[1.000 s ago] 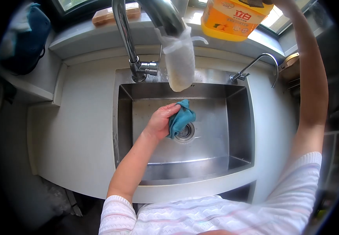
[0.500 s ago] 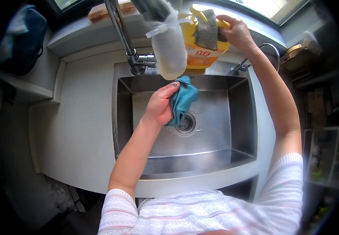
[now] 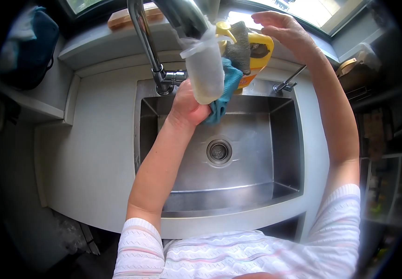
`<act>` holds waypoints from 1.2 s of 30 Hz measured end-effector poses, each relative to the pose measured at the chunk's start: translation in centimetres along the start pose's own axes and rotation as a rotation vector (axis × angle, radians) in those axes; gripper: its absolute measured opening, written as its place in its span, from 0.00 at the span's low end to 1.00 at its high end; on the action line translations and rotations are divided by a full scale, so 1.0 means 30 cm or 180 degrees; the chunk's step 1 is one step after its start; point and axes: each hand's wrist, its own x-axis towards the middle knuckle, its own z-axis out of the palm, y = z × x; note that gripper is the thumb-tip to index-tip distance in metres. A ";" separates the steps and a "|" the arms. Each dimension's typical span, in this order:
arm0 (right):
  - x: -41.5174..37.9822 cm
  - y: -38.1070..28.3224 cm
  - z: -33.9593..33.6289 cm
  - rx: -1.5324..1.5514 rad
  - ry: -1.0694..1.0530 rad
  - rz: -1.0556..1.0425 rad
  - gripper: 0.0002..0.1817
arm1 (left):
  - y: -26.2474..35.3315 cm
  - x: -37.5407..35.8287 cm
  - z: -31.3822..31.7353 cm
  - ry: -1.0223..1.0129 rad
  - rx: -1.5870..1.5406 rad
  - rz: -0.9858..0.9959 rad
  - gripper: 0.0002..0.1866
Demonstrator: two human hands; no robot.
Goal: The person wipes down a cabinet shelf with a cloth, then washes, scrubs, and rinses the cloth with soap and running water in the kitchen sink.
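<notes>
In the head view, the yellow detergent jug (image 3: 260,51) is at the sink's (image 3: 252,172) back edge, its visible body slanting from one o'clock toward seven. The right hand (image 3: 288,33) is nearer, open and apart from the left, with the jug at its eight o'clock. The left hand (image 3: 189,106) grips a teal cloth (image 3: 230,88), the jug at its two o'clock; its fingers are partly hidden. Whether cloth and jug touch, I cannot tell.

Room above drain (image 3: 219,151), wrapped spout (image 3: 204,72) and yellow bottle (image 3: 261,50) obstructing the back, dim shelves (image 3: 386,181) perhaps cluttered
</notes>
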 end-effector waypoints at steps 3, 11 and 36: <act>0.075 -0.152 0.111 -0.0348 0.0206 0.0257 0.17 | -0.021 0.004 0.006 -0.0040 0.0050 -0.0002 0.18; 0.129 -0.122 0.193 -0.1572 -0.0147 0.0309 0.29 | -0.025 0.073 0.036 0.0313 -0.0274 0.0049 0.19; 0.095 -0.074 0.204 -0.0985 0.0068 0.0263 0.30 | 0.000 0.128 0.089 0.0340 0.0269 0.0269 0.19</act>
